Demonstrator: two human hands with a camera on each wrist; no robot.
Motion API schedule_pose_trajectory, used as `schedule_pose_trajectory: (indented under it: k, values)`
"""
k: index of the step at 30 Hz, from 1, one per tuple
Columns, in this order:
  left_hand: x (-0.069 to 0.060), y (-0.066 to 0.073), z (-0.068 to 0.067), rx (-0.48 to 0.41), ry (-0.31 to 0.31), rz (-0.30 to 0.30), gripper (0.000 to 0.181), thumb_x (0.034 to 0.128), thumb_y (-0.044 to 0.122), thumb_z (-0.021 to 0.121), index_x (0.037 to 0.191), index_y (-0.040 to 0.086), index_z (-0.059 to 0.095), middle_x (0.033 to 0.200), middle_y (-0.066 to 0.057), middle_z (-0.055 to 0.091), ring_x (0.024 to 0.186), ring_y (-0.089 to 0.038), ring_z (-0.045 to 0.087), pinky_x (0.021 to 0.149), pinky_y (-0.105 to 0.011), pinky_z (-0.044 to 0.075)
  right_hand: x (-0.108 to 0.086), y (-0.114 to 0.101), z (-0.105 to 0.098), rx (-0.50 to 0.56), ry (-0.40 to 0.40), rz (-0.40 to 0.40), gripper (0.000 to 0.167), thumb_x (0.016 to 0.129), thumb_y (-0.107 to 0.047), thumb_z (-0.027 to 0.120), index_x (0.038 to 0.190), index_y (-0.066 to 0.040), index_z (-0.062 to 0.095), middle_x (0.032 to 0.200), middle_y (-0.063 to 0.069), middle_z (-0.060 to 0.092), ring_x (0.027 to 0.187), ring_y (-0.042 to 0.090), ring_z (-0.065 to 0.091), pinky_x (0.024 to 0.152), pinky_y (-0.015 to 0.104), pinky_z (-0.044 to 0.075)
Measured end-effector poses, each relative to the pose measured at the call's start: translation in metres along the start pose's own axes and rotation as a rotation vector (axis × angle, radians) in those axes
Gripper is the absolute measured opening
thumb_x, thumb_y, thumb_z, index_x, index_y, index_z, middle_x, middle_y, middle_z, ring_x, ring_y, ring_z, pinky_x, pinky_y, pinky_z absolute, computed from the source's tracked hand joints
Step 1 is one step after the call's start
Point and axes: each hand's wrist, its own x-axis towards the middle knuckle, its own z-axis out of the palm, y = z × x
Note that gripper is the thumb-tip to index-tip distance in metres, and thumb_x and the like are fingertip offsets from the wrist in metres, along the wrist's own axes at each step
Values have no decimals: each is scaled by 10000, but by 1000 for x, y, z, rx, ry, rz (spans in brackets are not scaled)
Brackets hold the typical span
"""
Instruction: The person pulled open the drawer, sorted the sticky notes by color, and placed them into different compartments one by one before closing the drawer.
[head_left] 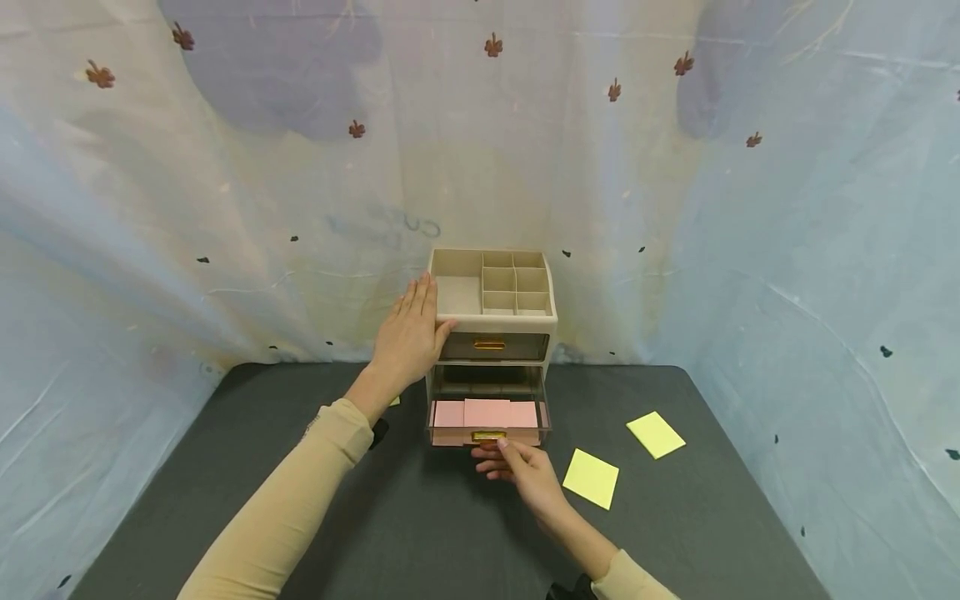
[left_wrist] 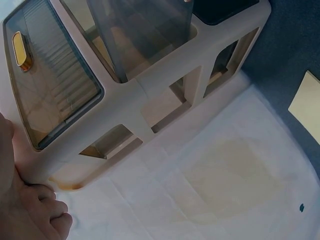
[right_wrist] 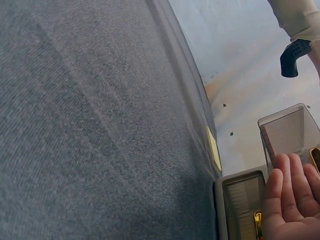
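A cream drawer organizer (head_left: 495,322) stands at the table's back. My left hand (head_left: 408,337) lies against its left side, fingers extended and thumb at the top front edge; part of that hand (left_wrist: 42,215) shows in the left wrist view. The transparent drawer (head_left: 450,436) below the top one is pulled out, with pink paper pads (head_left: 487,412) inside. At its gold handle (head_left: 488,435), my right hand (head_left: 534,482) pinches with the thumb above and fingers below. The right wrist view shows this hand (right_wrist: 294,202) palm up, thumb hidden.
Two yellow sticky notes, one nearer (head_left: 591,478) and one farther (head_left: 656,434), lie on the dark table (head_left: 435,533) to the right. Another yellow piece (head_left: 394,402) peeks out beside my left forearm. The top drawer (head_left: 459,347) is closed, and a patterned curtain (head_left: 480,183) hangs behind.
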Motion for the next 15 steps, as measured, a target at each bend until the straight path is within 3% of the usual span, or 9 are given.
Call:
schedule_pose_trajectory:
  k: [15]
  values:
    - [0, 0, -1, -10, -10, -7, 800, 1123, 510, 321, 1644, -42, 68, 1724, -200, 1, 1593, -389, 92, 1285, -512, 157, 9, -5, 1, 10, 14, -9, 536, 1124, -371, 479, 1284, 106, 665, 1223, 239, 723, 1088, 356, 726, 886, 311, 607]
